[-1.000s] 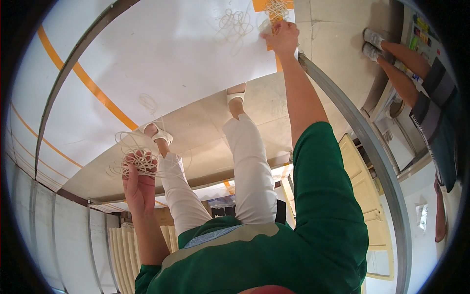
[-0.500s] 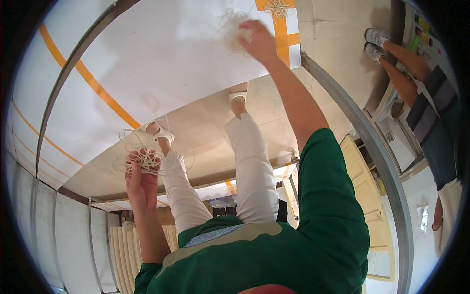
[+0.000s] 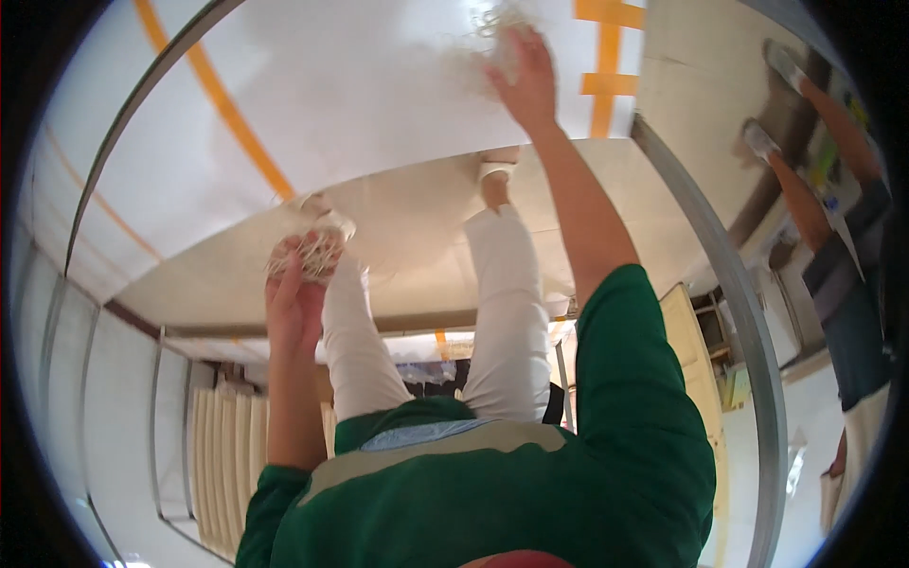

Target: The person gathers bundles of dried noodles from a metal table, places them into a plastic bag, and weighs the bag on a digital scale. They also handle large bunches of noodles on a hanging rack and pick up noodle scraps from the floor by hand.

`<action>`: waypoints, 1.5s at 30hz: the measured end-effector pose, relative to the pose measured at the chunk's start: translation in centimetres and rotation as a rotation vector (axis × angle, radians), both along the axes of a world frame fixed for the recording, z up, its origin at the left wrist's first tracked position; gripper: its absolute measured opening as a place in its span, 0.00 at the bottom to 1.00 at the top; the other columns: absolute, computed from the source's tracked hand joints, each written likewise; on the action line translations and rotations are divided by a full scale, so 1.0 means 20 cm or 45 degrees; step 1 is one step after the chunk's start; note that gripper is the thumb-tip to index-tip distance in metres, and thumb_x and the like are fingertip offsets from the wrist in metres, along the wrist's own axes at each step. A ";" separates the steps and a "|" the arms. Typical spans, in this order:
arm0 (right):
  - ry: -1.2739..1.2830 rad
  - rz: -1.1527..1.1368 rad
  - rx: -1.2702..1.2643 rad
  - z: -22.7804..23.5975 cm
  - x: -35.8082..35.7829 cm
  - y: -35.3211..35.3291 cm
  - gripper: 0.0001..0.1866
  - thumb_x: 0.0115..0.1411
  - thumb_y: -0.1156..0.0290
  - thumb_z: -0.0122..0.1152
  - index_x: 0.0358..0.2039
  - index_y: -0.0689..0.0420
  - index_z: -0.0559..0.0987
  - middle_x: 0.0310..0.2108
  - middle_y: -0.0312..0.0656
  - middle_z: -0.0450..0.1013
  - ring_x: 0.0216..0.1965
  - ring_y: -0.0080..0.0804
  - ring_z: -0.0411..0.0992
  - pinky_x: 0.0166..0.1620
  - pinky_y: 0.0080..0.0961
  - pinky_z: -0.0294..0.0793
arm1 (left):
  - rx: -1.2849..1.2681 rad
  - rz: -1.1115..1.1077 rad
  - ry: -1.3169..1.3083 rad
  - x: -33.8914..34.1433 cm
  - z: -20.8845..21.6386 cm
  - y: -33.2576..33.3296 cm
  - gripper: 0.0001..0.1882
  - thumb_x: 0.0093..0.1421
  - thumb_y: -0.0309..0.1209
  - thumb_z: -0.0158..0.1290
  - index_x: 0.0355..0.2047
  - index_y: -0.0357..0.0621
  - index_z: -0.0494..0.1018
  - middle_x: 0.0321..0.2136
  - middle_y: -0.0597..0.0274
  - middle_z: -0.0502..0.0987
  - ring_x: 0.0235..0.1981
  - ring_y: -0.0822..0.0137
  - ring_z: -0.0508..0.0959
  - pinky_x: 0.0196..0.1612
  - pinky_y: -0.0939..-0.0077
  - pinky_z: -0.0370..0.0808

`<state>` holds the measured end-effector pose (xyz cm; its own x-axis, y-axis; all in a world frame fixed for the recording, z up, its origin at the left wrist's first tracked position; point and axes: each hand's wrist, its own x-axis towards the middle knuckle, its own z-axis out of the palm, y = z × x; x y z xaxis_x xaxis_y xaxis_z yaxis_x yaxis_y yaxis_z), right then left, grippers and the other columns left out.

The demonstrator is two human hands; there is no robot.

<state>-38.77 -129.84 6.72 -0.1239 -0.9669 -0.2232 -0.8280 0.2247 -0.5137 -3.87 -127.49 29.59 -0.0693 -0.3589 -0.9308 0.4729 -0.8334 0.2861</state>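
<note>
My left hand (image 3: 295, 298) is closed around a tangled bunch of thin cream loops (image 3: 317, 256) that look like rubber bands. It is held up in front of the table's near edge, at the left. My right hand (image 3: 530, 85) reaches far over the white tabletop (image 3: 379, 104), with its fingers curled and its thumb apart. A second pale tangle of the same loops (image 3: 497, 21) is at its fingertips, partly smeared by motion. The fingers seem to grip it, though part of the grip is blurred.
Orange tape (image 3: 601, 85) marks the table near its right corner, and another orange strip (image 3: 227, 104) crosses it at left. A grey metal post (image 3: 729, 256) rises on the right. Another person's legs (image 3: 805, 204) are beyond it. Cream folded panels (image 3: 227, 464) stand at lower left.
My right hand has shifted right and a little farther over the table with its tangle. The left hand has risen slightly, and its loops look more gathered. The whole view has shifted.
</note>
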 end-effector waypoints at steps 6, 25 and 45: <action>0.024 0.604 0.042 0.14 0.27 0.13 0.23 0.47 0.66 0.61 0.46 0.48 0.72 0.49 0.38 0.65 0.51 0.36 0.61 0.50 0.33 0.63 | 0.100 0.164 -0.052 -0.03 0.02 0.09 0.14 0.62 0.31 0.44 0.47 0.41 0.64 0.46 0.57 0.70 0.46 0.64 0.72 0.50 0.67 0.70; 0.497 0.498 0.843 0.03 0.30 0.00 0.16 0.57 0.58 0.51 0.43 0.51 0.67 0.32 0.42 0.73 0.33 0.41 0.74 0.31 0.35 0.72 | 0.062 0.230 -0.055 0.17 -0.09 0.24 0.14 0.61 0.28 0.45 0.47 0.38 0.65 0.45 0.54 0.71 0.44 0.64 0.73 0.49 0.68 0.70; 0.093 -0.709 0.572 0.06 -0.11 0.09 0.48 0.33 0.55 0.72 0.54 0.55 0.59 0.47 0.46 0.63 0.47 0.39 0.65 0.47 0.33 0.68 | -0.243 -0.989 0.051 -0.67 -1.10 -0.28 0.19 0.51 0.32 0.59 0.42 0.40 0.70 0.30 0.67 0.74 0.31 0.76 0.71 0.37 0.79 0.69</action>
